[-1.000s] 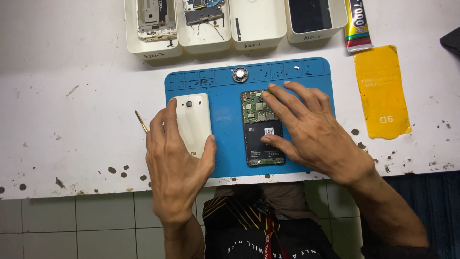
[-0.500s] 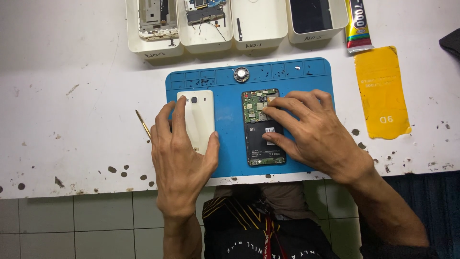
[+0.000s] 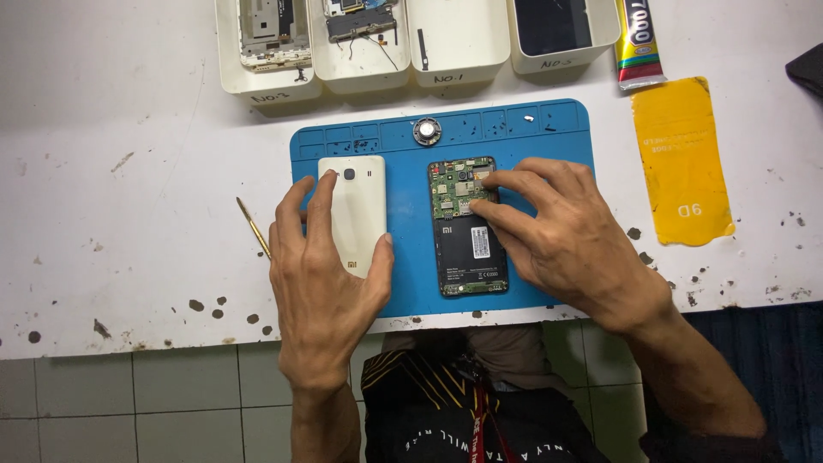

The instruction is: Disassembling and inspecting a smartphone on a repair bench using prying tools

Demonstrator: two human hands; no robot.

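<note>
Phone [image 3: 467, 227] under right hand [image 3: 570, 244], perhaps pinching

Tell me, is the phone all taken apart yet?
Partly. Done: the white back cover is off and lies on the blue mat under the left hand. In hand: the right hand has fingertips on the opened phone, near its green board. Left: board and battery still sit inside the phone.
</note>
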